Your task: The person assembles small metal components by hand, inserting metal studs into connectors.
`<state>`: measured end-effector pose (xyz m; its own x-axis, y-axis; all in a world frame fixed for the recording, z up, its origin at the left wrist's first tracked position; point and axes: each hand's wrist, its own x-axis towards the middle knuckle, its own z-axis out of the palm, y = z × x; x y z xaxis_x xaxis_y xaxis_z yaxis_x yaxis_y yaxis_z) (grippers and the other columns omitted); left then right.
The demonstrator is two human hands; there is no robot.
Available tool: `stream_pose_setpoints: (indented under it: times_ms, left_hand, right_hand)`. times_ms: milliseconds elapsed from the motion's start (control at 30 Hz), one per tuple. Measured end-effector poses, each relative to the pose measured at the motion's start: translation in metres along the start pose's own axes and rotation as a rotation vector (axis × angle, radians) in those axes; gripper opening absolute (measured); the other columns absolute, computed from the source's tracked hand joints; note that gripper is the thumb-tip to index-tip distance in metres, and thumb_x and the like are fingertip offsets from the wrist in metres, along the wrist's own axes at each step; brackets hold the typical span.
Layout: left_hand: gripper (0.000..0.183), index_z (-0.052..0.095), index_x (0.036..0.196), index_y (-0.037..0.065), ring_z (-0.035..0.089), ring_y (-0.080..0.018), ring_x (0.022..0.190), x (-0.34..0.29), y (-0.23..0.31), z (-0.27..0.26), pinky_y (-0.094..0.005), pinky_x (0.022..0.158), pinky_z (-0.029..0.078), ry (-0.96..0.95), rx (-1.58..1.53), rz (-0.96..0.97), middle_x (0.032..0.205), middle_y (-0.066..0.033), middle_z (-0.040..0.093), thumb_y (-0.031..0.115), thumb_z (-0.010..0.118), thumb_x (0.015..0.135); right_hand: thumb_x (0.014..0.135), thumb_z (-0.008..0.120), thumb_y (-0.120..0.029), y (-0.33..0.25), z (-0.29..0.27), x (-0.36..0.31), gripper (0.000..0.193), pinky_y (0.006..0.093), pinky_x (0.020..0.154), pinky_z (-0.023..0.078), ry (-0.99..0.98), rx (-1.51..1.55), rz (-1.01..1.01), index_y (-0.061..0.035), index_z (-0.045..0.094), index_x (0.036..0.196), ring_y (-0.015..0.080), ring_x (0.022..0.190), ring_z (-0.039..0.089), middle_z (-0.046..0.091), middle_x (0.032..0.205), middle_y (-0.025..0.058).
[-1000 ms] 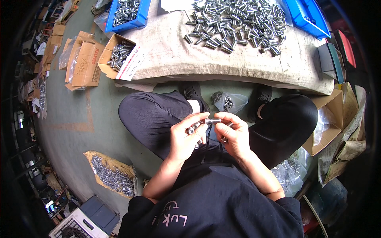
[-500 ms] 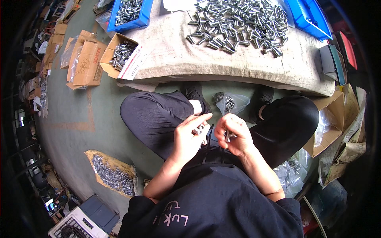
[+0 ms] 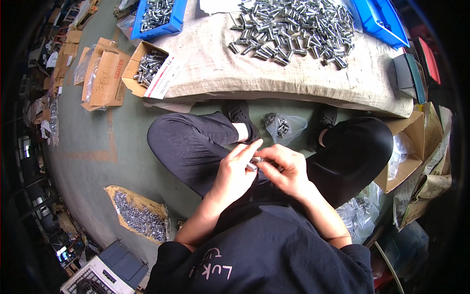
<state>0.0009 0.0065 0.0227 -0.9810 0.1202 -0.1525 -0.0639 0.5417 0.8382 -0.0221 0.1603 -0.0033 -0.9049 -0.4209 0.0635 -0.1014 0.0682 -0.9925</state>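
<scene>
In front of my lap, my left hand (image 3: 233, 172) is closed around a short, shiny, bolt-like metal fastener (image 3: 251, 167). The fingertips of my right hand (image 3: 290, 172) pinch at the upper end of that fastener, so both hands meet there. More small metal parts seem tucked under the curled right fingers, mostly hidden. Beyond my hands, a clear plastic bag (image 3: 293, 126) with small metal parts (image 3: 281, 125) rests on the floor between my feet. A big pile of similar fasteners (image 3: 293, 32) is spread on the cloth-covered surface (image 3: 205, 73) ahead.
Blue bins (image 3: 180, 22) stand at the far left and far right of the cloth. An open carton of fasteners (image 3: 131, 73) sits at its left corner. Small parts (image 3: 139, 218) lie on a cardboard sheet at my left. Another carton (image 3: 416, 142) and plastic bags (image 3: 360, 215) are at my right.
My right hand has moved left to meet my left hand, and its fingertips now touch the fastener. The fastener in my left hand has tilted slightly.
</scene>
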Motion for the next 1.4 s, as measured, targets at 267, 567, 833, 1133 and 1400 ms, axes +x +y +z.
stream_pose_setpoints:
  times_ms: [267, 567, 833, 1133, 1400]
  left_hand:
    - [0.028, 0.055, 0.107, -0.005, 0.051, -0.0073, 0.051, -0.002, -0.008, -0.01, -0.02, 0.046, 0.043, -0.03, -0.781, -0.259, 0.076, -0.0061, 0.059, 0.002, 0.059, 0.081]
    - [0.025, 0.055, 0.103, -0.006, 0.052, -0.008, 0.051, -0.003, -0.006, -0.004, -0.0191, 0.044, 0.041, 0.027, -0.914, -0.309, 0.073, -0.0065, 0.058, 0.007, 0.058, 0.083]
    - [0.025, 0.054, 0.106, -0.004, 0.05, -0.0092, 0.049, -0.006, -0.028, 0.004, -0.0189, 0.04, 0.037, -0.228, -1.493, -0.549, 0.076, -0.0056, 0.056, 0.012, 0.051, 0.087]
    - [0.028, 0.053, 0.11, -0.003, 0.05, -0.0086, 0.05, -0.004, -0.02, 0.008, -0.019, 0.043, 0.04, -0.051, -1.267, -0.4, 0.076, -0.0052, 0.057, 0.004, 0.055, 0.083]
    - [0.032, 0.054, 0.109, -0.004, 0.051, -0.0074, 0.051, -0.006, -0.012, 0.008, -0.0181, 0.045, 0.042, 0.127, -0.929, -0.201, 0.075, -0.0049, 0.058, 0.0, 0.06, 0.079]
  right_hand:
    - [0.08, 0.062, -0.009, -0.002, -0.002, -0.004, 0.018, 0.0162, 0.045, 0.035, 0.192, 0.874, 0.554, -0.0009, 0.06, 0.096, 0.0033, 0.052, 0.046, 0.06, 0.073, 0.0024]
    - [0.077, 0.065, -0.007, -0.003, 0.0, -0.01, 0.019, 0.0162, 0.053, 0.038, 0.189, 0.662, 0.523, -0.001, 0.061, 0.095, 0.0038, 0.061, 0.049, 0.059, 0.078, 0.0014]
    - [0.076, 0.065, -0.004, -0.01, 0.007, -0.008, 0.016, 0.018, 0.063, 0.041, 0.233, 0.442, 0.285, -0.001, 0.061, 0.092, 0.0046, 0.07, 0.051, 0.058, 0.078, -0.0002]
    - [0.077, 0.064, -0.004, -0.004, 0.009, -0.011, 0.017, 0.0174, 0.058, 0.039, 0.247, 0.395, 0.266, -0.0011, 0.061, 0.093, 0.0043, 0.065, 0.049, 0.057, 0.076, 0.0003]
    - [0.076, 0.063, -0.001, -0.001, 0.006, -0.013, 0.023, 0.0157, 0.044, 0.032, 0.272, 0.834, 0.532, -0.0003, 0.061, 0.099, 0.0029, 0.052, 0.044, 0.055, 0.073, 0.0004]
